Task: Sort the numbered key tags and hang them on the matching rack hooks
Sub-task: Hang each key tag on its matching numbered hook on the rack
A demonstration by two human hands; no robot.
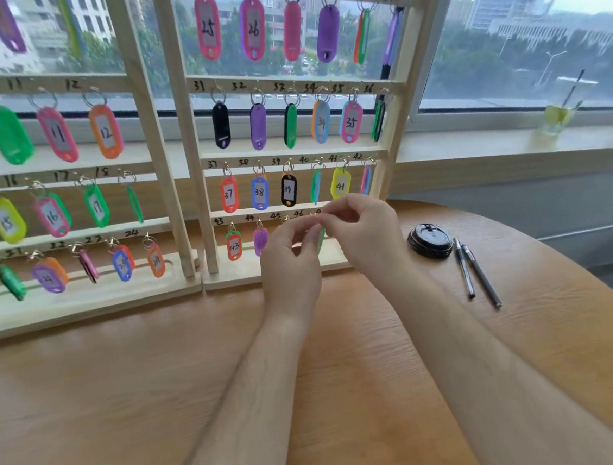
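Pinching a green tag (321,239) that hangs edge-on under the right rack's (197,167) bottom rail (245,217), just past the mark 46, the left grip (290,259) curls on the tag's body and the right grip (365,227) nips its top. Bare desk (127,393) spreads before this rack and the left rack (160,170). The desk's curved edge runs off right, past a black lid (429,241) and two pens (479,273). Rails read 31–36, 37–42, 43–46; tags read 37, 38, 39, 41, 43. On the sill (474,145), a cup (556,119) holds a yellow-green drink and a straw (576,88).
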